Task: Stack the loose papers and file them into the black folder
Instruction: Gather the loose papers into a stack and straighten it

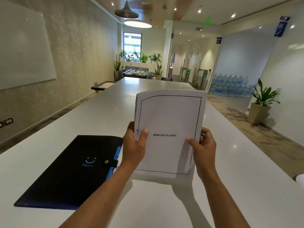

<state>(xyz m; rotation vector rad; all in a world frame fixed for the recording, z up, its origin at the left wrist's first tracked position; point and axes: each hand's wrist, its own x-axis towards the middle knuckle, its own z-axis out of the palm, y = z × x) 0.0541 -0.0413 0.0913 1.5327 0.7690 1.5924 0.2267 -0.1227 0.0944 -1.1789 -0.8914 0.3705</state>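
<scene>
White papers (169, 122) upright above the table (246, 178), both sides clasped in my fingers.
Left hand (134, 147) and right hand (204, 150) grip them; black folder (69, 171) lies closed alongside, my fingers behind the sheets hidden.

Matt white papers (169, 116), matt black folder (65, 171) with metal snap (106, 161), glossy table (246, 178).

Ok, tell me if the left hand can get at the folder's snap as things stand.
Probably not yet: the left hand is gripping the papers. The snap itself lies uncovered just beside that wrist.
</scene>
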